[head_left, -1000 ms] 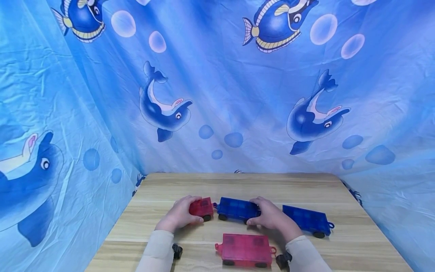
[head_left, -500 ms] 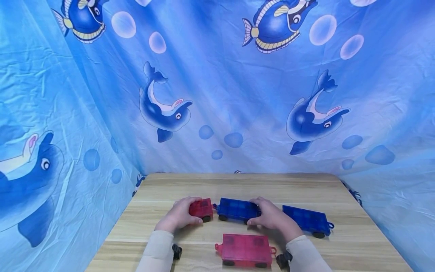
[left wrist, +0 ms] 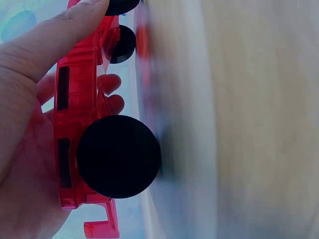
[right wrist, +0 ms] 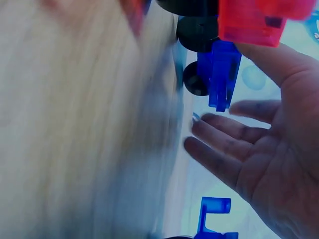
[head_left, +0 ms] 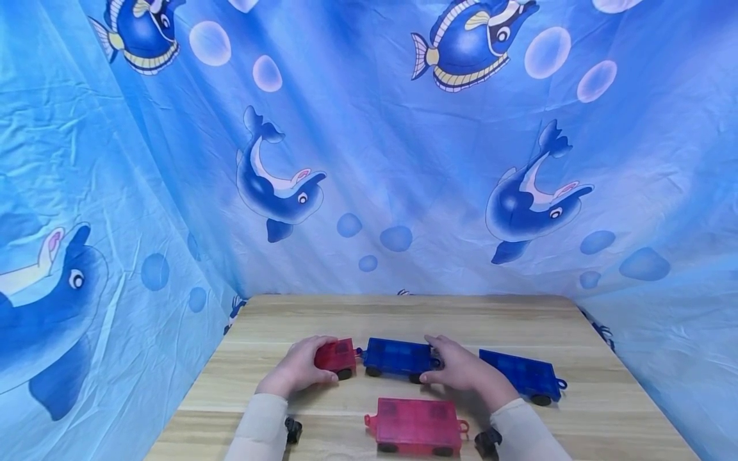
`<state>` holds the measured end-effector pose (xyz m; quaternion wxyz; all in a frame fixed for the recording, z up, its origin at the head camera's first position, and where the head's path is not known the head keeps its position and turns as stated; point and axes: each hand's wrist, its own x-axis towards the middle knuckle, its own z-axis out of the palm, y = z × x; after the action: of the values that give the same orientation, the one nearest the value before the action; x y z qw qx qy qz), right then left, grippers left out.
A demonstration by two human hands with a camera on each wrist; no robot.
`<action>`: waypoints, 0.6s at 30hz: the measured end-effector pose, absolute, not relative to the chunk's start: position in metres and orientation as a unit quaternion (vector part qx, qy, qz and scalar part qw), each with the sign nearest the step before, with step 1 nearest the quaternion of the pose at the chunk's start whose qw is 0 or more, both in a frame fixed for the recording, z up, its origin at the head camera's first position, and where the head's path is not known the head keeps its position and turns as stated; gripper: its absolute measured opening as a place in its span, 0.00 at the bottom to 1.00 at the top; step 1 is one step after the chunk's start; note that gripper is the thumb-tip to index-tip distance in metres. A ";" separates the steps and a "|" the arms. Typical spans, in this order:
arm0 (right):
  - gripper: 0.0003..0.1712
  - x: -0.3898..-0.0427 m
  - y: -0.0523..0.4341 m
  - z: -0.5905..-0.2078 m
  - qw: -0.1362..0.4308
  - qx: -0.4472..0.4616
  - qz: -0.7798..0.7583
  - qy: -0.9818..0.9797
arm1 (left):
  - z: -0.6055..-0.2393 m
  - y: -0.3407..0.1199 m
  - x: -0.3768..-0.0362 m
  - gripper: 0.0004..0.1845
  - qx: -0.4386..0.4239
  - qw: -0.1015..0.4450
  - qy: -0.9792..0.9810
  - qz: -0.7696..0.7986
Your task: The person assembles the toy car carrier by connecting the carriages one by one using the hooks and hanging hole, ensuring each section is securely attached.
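Red car (head_left: 336, 356) in left hand (head_left: 300, 369), mid-table (head_left: 403, 307).

- The left hand (head_left: 296, 371) and the small red car (head_left: 336, 356) it grips sit a bit more to the left now.
- The blue car (head_left: 396, 357) hooked to it sits further left too.
- The right hand (head_left: 461, 370) now has straight fingers, just beside that blue car's end.

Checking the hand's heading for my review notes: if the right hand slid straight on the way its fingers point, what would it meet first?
The right hand points left, fingers already at the near end of the middle blue car. That car comes first, with the small red car behind it. Whether the fingers touch it is unclear.
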<state>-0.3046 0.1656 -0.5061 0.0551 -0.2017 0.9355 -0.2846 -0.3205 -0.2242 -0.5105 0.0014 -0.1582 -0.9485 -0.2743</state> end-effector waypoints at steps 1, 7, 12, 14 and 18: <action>0.55 -0.303 0.166 -0.505 0.049 -0.202 -0.285 0.936 | -0.510 -0.225 -0.320 0.48 -0.158 0.000 -0.948 -0.275; 0.50 -0.292 0.170 -0.501 0.008 -0.211 -0.292 0.933 | -0.508 -0.231 -0.319 0.48 -0.162 0.001 -0.946 -0.281; 0.47 -0.278 0.171 -0.495 -0.001 -0.222 -0.294 0.930 | -0.508 -0.239 -0.317 0.48 -0.163 0.005 -0.947 -0.276; 0.47 -0.273 0.171 -0.493 0.000 -0.232 -0.296 0.926 | -0.508 -0.242 -0.316 0.48 -0.164 0.006 -0.947 -0.278; 0.48 -0.263 0.170 -0.493 0.009 -0.245 -0.299 0.922 | -0.507 -0.249 -0.315 0.48 -0.160 0.000 -0.946 -0.283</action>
<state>-0.2631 0.1703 -0.4928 0.0086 -0.2451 0.9221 -0.2995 -0.3152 -0.2495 -0.5069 0.0004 -0.1596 -0.9457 -0.2833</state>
